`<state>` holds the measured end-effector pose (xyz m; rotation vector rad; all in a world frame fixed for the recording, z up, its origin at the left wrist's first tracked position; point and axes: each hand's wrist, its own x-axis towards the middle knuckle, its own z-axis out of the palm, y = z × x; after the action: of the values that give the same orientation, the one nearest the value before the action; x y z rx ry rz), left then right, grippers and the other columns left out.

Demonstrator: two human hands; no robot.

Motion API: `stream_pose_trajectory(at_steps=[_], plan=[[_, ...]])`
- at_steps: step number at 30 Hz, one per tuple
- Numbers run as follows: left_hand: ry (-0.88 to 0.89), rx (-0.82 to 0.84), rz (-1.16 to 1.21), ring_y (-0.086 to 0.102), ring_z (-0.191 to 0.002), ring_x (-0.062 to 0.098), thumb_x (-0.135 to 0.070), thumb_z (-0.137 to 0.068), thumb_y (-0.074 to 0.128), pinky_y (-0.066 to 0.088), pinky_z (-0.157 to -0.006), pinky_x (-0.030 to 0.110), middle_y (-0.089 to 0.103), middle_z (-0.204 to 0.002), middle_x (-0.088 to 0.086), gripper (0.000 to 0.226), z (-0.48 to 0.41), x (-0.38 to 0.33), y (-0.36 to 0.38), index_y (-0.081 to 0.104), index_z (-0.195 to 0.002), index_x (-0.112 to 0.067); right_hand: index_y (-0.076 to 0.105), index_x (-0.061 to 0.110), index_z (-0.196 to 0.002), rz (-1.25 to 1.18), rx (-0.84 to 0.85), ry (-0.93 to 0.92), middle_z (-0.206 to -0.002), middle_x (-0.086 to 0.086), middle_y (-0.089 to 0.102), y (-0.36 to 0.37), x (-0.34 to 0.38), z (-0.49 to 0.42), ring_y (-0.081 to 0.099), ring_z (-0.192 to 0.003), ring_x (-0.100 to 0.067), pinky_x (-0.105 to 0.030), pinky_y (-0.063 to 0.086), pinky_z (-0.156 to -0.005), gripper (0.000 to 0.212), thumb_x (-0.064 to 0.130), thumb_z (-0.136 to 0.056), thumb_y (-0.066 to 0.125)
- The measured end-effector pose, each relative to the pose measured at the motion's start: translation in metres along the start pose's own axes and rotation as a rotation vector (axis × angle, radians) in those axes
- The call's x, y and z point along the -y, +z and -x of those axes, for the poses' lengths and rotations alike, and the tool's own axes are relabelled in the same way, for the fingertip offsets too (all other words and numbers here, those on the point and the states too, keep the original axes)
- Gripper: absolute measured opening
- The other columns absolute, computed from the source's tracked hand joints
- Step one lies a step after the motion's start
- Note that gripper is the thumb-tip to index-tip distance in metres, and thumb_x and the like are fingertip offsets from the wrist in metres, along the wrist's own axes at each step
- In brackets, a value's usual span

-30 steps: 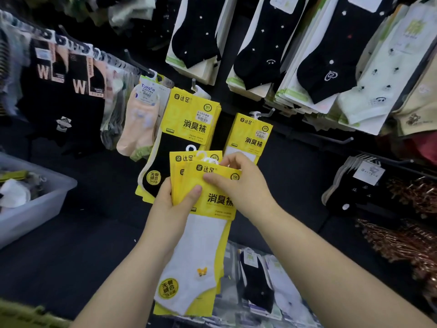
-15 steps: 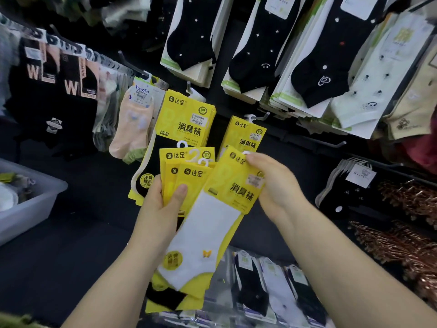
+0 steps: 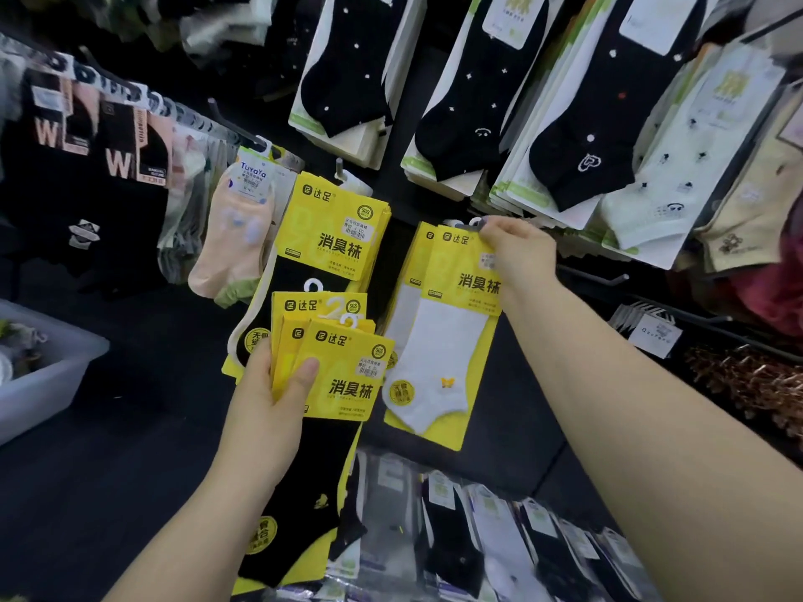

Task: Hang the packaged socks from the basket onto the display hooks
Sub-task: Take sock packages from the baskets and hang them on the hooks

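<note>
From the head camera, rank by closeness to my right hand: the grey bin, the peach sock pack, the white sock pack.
1. white sock pack, held in the right hand.
2. peach sock pack, hanging to the left.
3. grey bin, far left edge.

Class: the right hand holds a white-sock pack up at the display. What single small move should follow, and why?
Probably push the white-sock pack fully onto its hook, then release. The right hand pinches its top edge, level with a matching pack hanging behind; whether its hanger has caught is too blurred to tell. The left hand holds more packs.
</note>
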<state>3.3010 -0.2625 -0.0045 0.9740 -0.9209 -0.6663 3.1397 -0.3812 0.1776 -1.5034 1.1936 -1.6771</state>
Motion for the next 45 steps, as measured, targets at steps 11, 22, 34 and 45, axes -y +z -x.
stream_pose_trajectory(at_steps=[11, 22, 34, 45], plan=[[-0.07, 0.037, 0.035, 0.068, -0.086, -0.001, -0.028, -0.095, 0.054, 0.052, -0.075, 0.027, 0.071, -0.094, -0.022, 0.015, -0.003, 0.003, 0.0, 0.057, -0.099, -0.041, 0.053, 0.023, -0.1, 0.241, -0.279, 0.031, -0.12, -0.006, 0.053, 0.018, -0.03, -0.023, 0.056, -0.106, -0.025, -0.038, 0.053, -0.085, 0.021, 0.008, -0.087, 0.059], [-0.098, 0.048, 0.184, 0.07, -0.089, 0.005, -0.031, -0.089, 0.061, 0.054, -0.076, 0.029, 0.073, -0.098, -0.016, 0.017, 0.003, -0.006, 0.008, 0.059, -0.102, -0.041, 0.055, 0.023, -0.077, 0.422, 0.533, -0.183, -0.077, 0.009, 0.052, 0.006, -0.034, 0.113, 0.048, -0.063, 0.005, -0.005, 0.041, -0.056, 0.022, 0.022, -0.078, 0.076], [-0.017, -0.011, 0.021, 0.066, -0.082, -0.005, -0.024, -0.099, 0.047, 0.047, -0.071, 0.026, 0.07, -0.088, -0.026, 0.02, -0.005, -0.001, -0.004, 0.056, -0.093, -0.041, 0.069, 0.025, -0.087, 0.013, 0.072, 0.029, -0.113, -0.007, 0.068, -0.027, -0.027, 0.048, 0.062, -0.109, -0.03, -0.046, 0.053, -0.092, 0.011, 0.014, -0.087, 0.067], [-0.059, 0.035, 0.003, 0.069, -0.091, 0.009, -0.025, -0.098, 0.048, 0.053, -0.08, 0.034, 0.072, -0.096, -0.013, 0.016, -0.003, 0.002, 0.001, 0.058, -0.099, -0.037, 0.07, 0.018, -0.094, 0.061, -0.007, 0.068, -0.099, -0.002, 0.07, 0.006, -0.022, -0.01, 0.066, -0.099, -0.025, -0.048, 0.053, -0.091, 0.016, 0.01, -0.094, 0.057]])
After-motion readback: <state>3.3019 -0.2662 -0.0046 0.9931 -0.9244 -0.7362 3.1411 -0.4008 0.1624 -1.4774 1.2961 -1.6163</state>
